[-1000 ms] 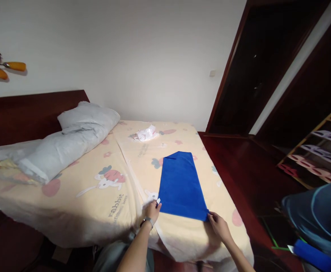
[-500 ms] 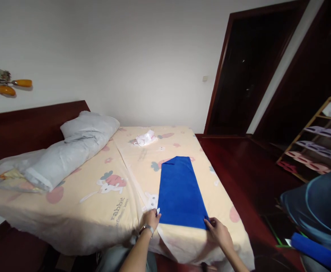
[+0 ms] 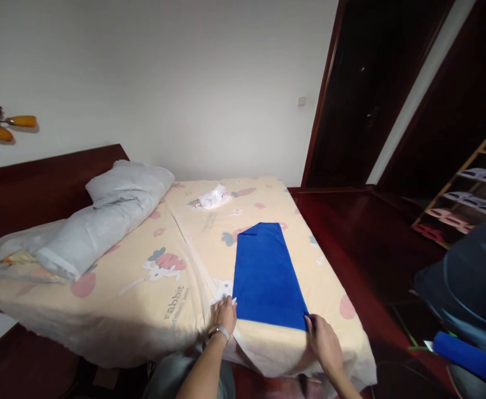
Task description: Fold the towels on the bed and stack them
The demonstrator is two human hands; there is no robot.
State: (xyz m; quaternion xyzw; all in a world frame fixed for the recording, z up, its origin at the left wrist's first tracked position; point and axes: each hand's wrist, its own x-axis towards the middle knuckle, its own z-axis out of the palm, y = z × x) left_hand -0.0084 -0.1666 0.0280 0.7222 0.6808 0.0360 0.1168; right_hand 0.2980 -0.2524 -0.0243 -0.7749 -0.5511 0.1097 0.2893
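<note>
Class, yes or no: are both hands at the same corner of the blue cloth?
No: the left hand and right hand are at opposite near corners of the blue cloth.

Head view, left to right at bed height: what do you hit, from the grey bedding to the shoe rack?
Grey bedding → left hand → blue cloth → right hand → shoe rack.

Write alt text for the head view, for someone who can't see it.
A person's right hand pinches one near corner of a blue cloth on a rabbit-print sheet; the left hand touches the other. Grey bedding lies by the headboard.
</note>
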